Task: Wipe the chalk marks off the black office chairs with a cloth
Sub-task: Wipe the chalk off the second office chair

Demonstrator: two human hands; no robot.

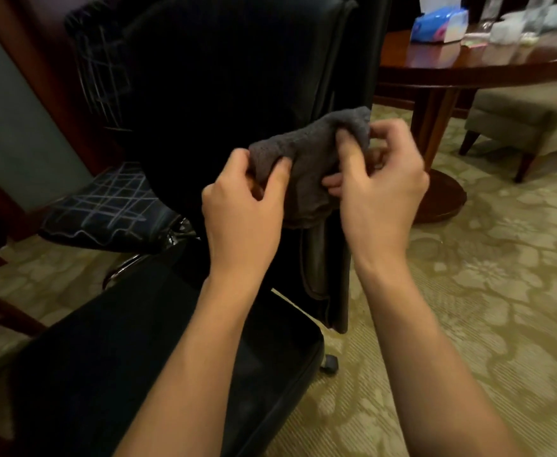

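- Both hands — left hand (244, 199), right hand (382, 189) — pinch the grey cloth (307, 156) in their fingers.
- Near chair (224, 77) looks clean; far chair (105, 206) remains chalk-marked.

No text, label, brand, number or sign can be read anywhere.

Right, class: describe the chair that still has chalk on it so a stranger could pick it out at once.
Start at the near black chair filling the middle, where both hands hold a grey cloth. Look left behind it to the far chair. Unlike the plain near one, its seat and backrest are crossed with pale chalk lines.
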